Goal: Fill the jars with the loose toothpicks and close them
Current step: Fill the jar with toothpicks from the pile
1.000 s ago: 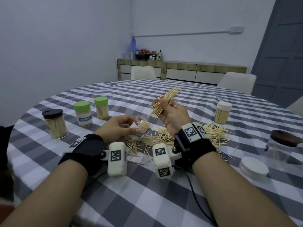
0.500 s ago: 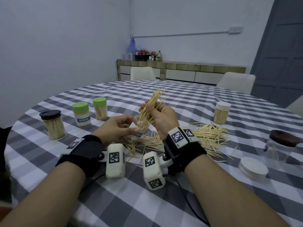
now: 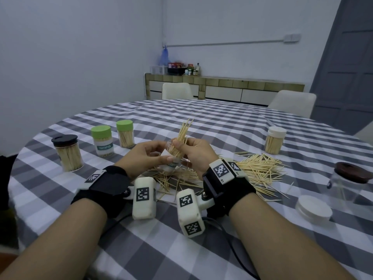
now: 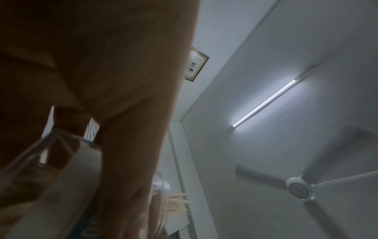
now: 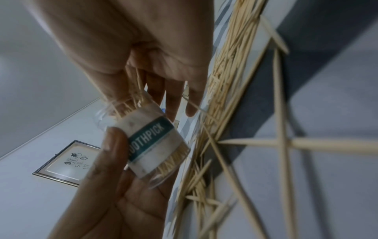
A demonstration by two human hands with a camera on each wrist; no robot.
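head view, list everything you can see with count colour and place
labelled jar: 1, clear, open, in left hand
toothpick bundle: 1, tan, going into that jar
loose toothpicks: tan pile, tablecloth right of hands
green-lid jars: 2, far left
black-lid jar: 1, left
white-lid jar: 1, far right
brown-lid jar: 1, right edge
white lid: 1, near right
left hand: holds jar
right hand: pinches bundle

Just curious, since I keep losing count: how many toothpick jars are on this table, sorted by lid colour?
green-lid jars: 2
black-lid jar: 1
white-lid jar: 1
brown-lid jar: 1
open jar, no lid, held in the left hand: 1
Total: 6 jars
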